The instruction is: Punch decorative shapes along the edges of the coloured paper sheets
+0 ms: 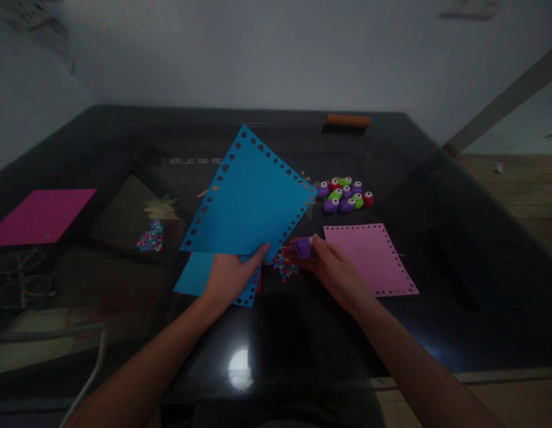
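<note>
My left hand [231, 276] pinches the lower corner of a blue paper sheet [253, 196], held tilted above the dark table [124, 137]; small shapes are punched along its edges. My right hand [333, 267] is closed round a small purple paper punch [303, 246] right beside that corner of the sheet. Under my left hand lies another blue punched sheet [198, 278]. A small heap of coloured punched bits [284, 267] lies between my hands.
A pink sheet [369, 258] with punched edges lies right of my right hand. Several small purple, green and red punches [344, 194] cluster behind it. A magenta sheet [41, 215] lies far left. More confetti [151, 236] sits mid-left; an orange-brown bar [348, 120] at the far edge.
</note>
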The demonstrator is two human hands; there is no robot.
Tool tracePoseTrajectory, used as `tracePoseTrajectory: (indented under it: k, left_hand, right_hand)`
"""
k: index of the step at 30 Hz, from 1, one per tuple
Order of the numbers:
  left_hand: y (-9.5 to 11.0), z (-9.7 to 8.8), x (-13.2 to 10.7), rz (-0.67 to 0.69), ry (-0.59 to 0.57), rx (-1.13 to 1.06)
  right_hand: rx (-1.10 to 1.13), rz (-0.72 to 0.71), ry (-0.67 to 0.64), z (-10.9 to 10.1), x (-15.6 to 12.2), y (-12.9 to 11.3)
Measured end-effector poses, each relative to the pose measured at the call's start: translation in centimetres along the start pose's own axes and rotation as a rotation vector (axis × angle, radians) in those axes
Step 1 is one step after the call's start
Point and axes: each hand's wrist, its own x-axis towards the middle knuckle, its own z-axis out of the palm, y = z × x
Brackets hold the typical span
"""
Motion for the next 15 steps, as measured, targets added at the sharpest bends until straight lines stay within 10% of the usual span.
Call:
tracePoseTrajectory:
  k: [15]
  left_hand:
    - [0.1,0.0,0.0,0.006,-0.005,-0.012]
  right_hand:
    - [-0.681,-0.208,-0.052,-0.2,-0.3,-1.1]
